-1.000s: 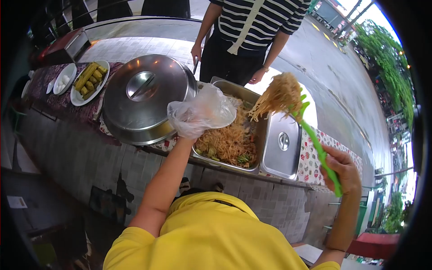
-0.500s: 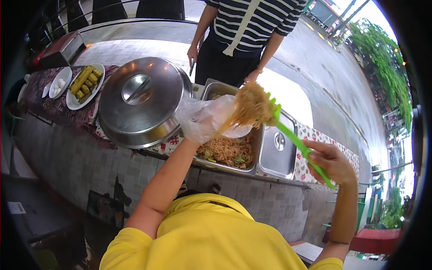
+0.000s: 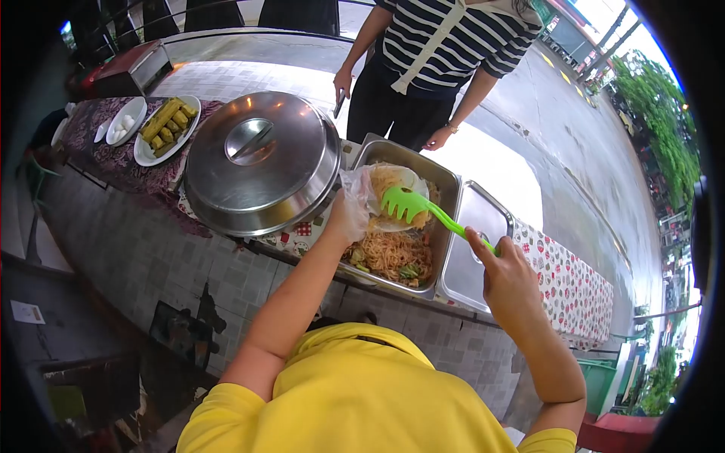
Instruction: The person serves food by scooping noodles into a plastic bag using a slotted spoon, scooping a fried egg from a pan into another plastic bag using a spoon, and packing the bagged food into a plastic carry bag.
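My left hand (image 3: 352, 210), with clear plastic over its fingers, is closed on a clear plastic bag (image 3: 368, 185) above a steel food pan (image 3: 451, 198). Pale noodles (image 3: 387, 177) lie in the bag's wide mouth; whether a plate is under them I cannot tell. My right hand (image 3: 504, 275) grips the handle of a bright green pasta server (image 3: 445, 219). The server's toothed head is over the bag, touching or just above the noodles. More stir-fried noodles (image 3: 389, 255) with bits of green vegetable fill the near part of the pan.
A big domed steel lid (image 3: 264, 189) stands left of the pan, and a flat steel pan lid (image 3: 464, 272) lies to the right. Farther left are a plate of yellow-green pieces (image 3: 166, 128) and a bowl of white eggs (image 3: 124, 127). A person in a striped top (image 3: 445, 57) stands across the table.
The pasta server has come down and left from above the pan to the bag, and its clump of noodles is now in the bag. My right hand moved left with it.
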A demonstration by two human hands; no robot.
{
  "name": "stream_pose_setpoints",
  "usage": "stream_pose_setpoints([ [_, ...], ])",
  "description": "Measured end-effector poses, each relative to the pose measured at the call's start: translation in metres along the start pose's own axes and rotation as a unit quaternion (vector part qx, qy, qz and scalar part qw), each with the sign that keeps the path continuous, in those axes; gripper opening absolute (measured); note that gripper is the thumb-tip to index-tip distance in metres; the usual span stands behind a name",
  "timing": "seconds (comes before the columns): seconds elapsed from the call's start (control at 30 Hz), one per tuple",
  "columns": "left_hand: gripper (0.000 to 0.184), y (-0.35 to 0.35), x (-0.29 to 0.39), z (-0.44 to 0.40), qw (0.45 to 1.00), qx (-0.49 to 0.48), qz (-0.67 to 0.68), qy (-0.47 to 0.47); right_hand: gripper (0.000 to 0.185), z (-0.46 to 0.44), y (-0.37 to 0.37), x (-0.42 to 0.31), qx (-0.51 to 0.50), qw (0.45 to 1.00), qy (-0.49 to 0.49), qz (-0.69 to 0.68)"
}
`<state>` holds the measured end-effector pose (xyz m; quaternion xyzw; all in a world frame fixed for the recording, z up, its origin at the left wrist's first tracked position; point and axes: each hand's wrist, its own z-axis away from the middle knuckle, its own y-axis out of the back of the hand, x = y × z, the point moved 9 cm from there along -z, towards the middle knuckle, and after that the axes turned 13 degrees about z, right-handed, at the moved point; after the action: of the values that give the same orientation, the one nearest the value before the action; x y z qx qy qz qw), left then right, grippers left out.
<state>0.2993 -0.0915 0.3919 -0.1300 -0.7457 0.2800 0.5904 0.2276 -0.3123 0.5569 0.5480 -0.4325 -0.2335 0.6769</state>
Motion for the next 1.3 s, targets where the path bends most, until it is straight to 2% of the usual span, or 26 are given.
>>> stream_pose_setpoints([
  [0.07, 0.039, -0.010, -0.009, 0.005, 0.974, -0.011, 0.199, 0.103, 0.062, 0.000, 0.008, 0.002, 0.025, 1.000, 0.003, 0.004],
  [0.17, 0.040, -0.010, -0.003, 0.005, 0.984, 0.002, 0.160, 0.078, 0.060, 0.004, 0.035, 0.011, 0.049, 0.998, -0.005, -0.024],
  [0.27, 0.039, -0.003, -0.012, 0.007, 0.989, 0.030, 0.078, 0.124, 0.058, 0.002, 0.052, 0.015, 0.080, 0.996, -0.014, -0.034],
  [0.37, 0.039, -0.005, -0.030, 0.004, 0.986, 0.063, 0.096, 0.117, 0.056, -0.007, 0.043, 0.012, 0.103, 0.995, -0.002, -0.007],
  [0.47, 0.029, -0.037, -0.021, 0.006, 0.968, 0.014, 0.203, 0.147, 0.053, -0.010, 0.032, 0.014, 0.099, 0.995, 0.028, 0.014],
  [0.57, 0.028, 0.012, -0.070, -0.008, 0.954, 0.076, 0.249, 0.147, 0.053, 0.003, 0.055, 0.035, 0.078, 0.996, -0.015, -0.046],
  [0.63, 0.028, 0.018, -0.060, -0.008, 0.968, 0.091, 0.200, 0.119, 0.056, 0.015, 0.059, 0.045, 0.049, 0.996, -0.028, -0.067],
  [0.73, 0.028, 0.023, -0.054, -0.001, 0.951, 0.152, 0.232, 0.136, 0.055, 0.018, 0.046, 0.031, 0.055, 0.998, 0.003, -0.022],
  [0.8, 0.027, 0.017, -0.051, 0.004, 0.948, 0.180, 0.197, 0.175, 0.053, 0.009, 0.028, 0.027, 0.064, 0.997, 0.000, -0.037],
  [0.87, 0.025, 0.012, -0.047, 0.005, 0.956, 0.187, 0.074, 0.215, 0.052, 0.003, 0.025, 0.031, 0.062, 0.997, -0.012, -0.050],
  [0.93, 0.025, 0.008, -0.049, -0.009, 0.972, 0.138, 0.135, 0.135, 0.048, 0.006, 0.045, 0.047, 0.058, 0.992, -0.045, -0.104],
  [1.0, 0.025, 0.013, -0.056, -0.016, 0.972, 0.123, 0.169, 0.107, 0.046, 0.014, 0.054, 0.067, 0.042, 0.989, -0.074, -0.119],
  [1.13, 0.025, 0.032, -0.099, -0.016, 0.939, 0.132, 0.253, 0.190, 0.043, 0.013, 0.042, 0.051, 0.046, 0.995, -0.029, -0.086],
  [1.2, 0.025, 0.030, -0.096, -0.021, 0.946, 0.158, 0.218, 0.180, 0.043, 0.007, 0.027, 0.031, 0.042, 0.996, 0.005, -0.077],
  [1.23, 0.025, 0.029, -0.088, -0.022, 0.962, 0.189, 0.145, 0.137, 0.043, 0.005, 0.026, 0.035, 0.035, 0.994, -0.008, -0.099],
  [1.3, 0.025, 0.020, -0.070, -0.015, 0.959, 0.193, 0.154, 0.142, 0.045, 0.007, 0.024, 0.051, 0.003, 0.990, -0.051, -0.134],
])
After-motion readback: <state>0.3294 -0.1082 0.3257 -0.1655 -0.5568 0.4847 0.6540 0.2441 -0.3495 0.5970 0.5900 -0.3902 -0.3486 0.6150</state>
